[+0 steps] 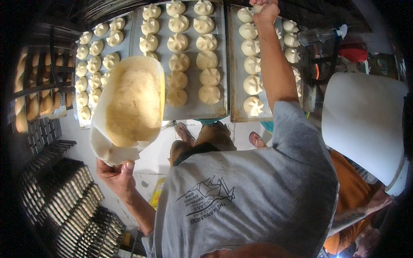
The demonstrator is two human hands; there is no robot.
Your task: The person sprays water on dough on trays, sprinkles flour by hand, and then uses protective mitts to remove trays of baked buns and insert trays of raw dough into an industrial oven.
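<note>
One cut-open plastic container [100, 122], white-walled with a yellowish side, in your left hand [116, 175]: thumb over the torn near lip, fingers curled underneath, the hand closed on that edge only. Its mouth is turned up toward you; contents, a loose yellow-tan crumb or powder [133, 101] spread over the inside, darker in patches. Position: raised in front of the left and middle trays, hiding some of their load. Three metal baking trays, side by side. Left tray [127, 45]: pale dough pieces [94, 64] in three columns, the tops cut into points, partly covered by the container. Middle tray [191, 112]: three columns of the same rounds, the nearest of the first column hidden. Right tray [235, 64]: one full column down its left side, another at its right edge, those between mostly behind your right forearm. Your right hand [265, 12], at the far end of the right tray, has its fingers bent together; whether it grips anything you cannot tell from this view. At far left, a rack [30, 91] holding elongated browned loaves [32, 107]. At right, one clear plastic vessel [316, 37] lying near the right tray, contents unclear.
</note>
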